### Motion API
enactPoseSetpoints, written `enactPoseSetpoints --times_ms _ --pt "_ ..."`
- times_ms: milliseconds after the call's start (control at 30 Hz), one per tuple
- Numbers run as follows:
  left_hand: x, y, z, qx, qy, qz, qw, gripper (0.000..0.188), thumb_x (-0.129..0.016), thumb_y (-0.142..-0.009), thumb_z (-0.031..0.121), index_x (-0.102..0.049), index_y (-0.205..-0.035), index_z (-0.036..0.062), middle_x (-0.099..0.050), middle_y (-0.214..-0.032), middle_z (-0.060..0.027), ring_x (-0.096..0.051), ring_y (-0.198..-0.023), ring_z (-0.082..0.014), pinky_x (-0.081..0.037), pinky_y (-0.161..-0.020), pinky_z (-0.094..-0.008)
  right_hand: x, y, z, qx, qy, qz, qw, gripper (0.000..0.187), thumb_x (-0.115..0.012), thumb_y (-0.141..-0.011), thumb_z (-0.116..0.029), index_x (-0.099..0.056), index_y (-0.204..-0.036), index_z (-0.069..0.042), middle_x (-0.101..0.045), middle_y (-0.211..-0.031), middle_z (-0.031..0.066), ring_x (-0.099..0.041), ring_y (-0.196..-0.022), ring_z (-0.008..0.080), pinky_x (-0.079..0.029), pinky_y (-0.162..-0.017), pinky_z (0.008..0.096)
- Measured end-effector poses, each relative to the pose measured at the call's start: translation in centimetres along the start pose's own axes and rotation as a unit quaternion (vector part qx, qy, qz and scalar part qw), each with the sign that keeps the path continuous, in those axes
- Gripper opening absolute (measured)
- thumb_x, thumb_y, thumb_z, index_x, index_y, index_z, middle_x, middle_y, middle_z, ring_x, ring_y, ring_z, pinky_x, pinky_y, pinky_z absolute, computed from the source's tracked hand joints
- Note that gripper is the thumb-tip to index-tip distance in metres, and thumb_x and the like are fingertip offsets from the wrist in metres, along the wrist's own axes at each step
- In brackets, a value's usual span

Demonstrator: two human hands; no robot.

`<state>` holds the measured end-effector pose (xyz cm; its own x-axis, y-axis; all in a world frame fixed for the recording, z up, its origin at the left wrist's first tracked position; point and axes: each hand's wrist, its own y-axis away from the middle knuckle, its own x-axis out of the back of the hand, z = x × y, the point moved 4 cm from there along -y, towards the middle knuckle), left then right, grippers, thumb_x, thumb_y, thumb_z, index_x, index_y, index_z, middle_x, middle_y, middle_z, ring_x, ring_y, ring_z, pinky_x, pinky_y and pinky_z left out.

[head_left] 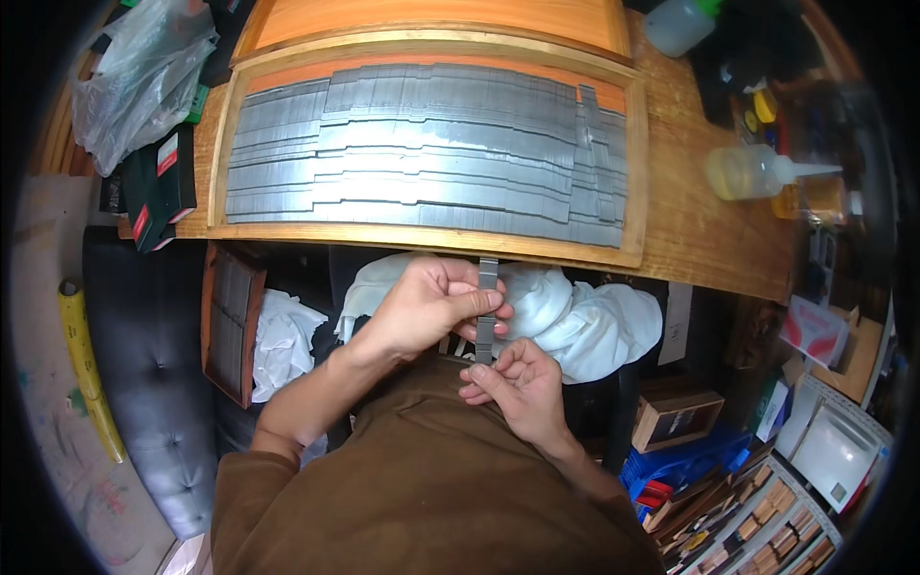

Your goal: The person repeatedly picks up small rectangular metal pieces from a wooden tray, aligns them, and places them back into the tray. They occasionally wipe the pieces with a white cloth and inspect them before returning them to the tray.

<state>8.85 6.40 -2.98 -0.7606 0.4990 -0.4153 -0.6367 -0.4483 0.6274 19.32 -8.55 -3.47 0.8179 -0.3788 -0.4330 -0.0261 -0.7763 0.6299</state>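
Both hands [420, 307] pinch a grey strip [486, 331] — near a wooden tray [335, 235].

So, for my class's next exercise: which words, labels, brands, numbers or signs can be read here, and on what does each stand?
None reads clearly enough to quote.
Dark boxes, left: red-and-white labels, print too small.
Red-and-white packet, right: too blurred.
Pale strip of card, below the bench: marks too small.
Segmented grey metal strip in the fingers: no print visible.

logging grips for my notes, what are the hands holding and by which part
A narrow grey strip of flat pieces: the left hand pinches it near its middle, the right hand at its lower end.
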Motion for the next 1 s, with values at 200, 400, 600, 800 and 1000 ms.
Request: enactPoseSetpoints --times_ms 200,400,600,800,1000 --pt "0.4 0.0 0.7 0.026 -0.022 -0.024 0.999 0.018 -0.073 -0.099 0.014 -0.069 -0.103 -0.0028 -0.079 -0.099 -0.0149 -0.077 -0.084 -0.0164 -0.058 -0.064 -0.024 -0.5 -0.4 0.2 0.015 0.0 -0.003 1.0 0.023 -0.068 -0.098 0.002 -0.046 -0.099 -0.003 -0.075 -0.095 0.0228 -0.078 -0.083 0.0269 -0.067 -0.07 0.0365" --pt "-0.4 2.6 1.5 -0.016 -0.045 -0.024 0.999 0.017 -0.069 -0.102 0.008 -0.066 -0.087 0.0005 -0.077 -0.107 -0.0109 -0.075 -0.094 -0.0124 -0.057 -0.066 -0.0231 -0.5 0.6 -1.4 -0.011 0.078 -0.019 0.997 0.024 -0.071 -0.097 0.002 -0.047 -0.102 -0.001 -0.076 -0.096 0.0219 -0.078 -0.086 0.0241 -0.065 -0.076 0.0318" --pt "0.5 4.3 2.3 -0.076 -0.003 -0.011 0.997 0.012 -0.069 -0.102 0.01 -0.068 -0.108 -0.0009 -0.078 -0.104 -0.0126 -0.074 -0.094 -0.0128 -0.057 -0.069 -0.0238 -1.8 0.6 -2.2 0.013 0.097 -0.046 0.994 0.019 -0.075 -0.095 0.0 -0.062 -0.107 0.007 -0.075 -0.095 0.0128 -0.074 -0.086 0.0156 -0.062 -0.076 0.0277" --pt "1.5 6.1 2.6 -0.151 0.073 0.033 0.985 0.03 -0.068 -0.101 0.006 -0.063 -0.13 -0.0034 -0.078 -0.104 -0.0149 -0.075 -0.097 -0.0174 -0.063 -0.078 -0.0301 -3.3 -1.2 -2.9 0.024 0.142 -0.066 0.987 0.015 -0.073 -0.097 -0.001 -0.07 -0.108 0.009 -0.076 -0.097 0.0121 -0.074 -0.086 0.0148 -0.062 -0.077 0.0271" --pt "3.0 7.5 4.3 -0.203 0.077 0.089 0.972 0.032 -0.072 -0.096 -0.002 -0.062 -0.127 -0.0045 -0.077 -0.107 -0.0194 -0.077 -0.094 -0.0233 -0.065 -0.084 -0.0349 -5.9 -2.5 -5.2 -0.057 0.173 -0.152 0.971 0.018 -0.069 -0.101 -0.006 -0.071 -0.111 0.009 -0.077 -0.096 0.0124 -0.075 -0.085 0.0162 -0.062 -0.077 0.0274"
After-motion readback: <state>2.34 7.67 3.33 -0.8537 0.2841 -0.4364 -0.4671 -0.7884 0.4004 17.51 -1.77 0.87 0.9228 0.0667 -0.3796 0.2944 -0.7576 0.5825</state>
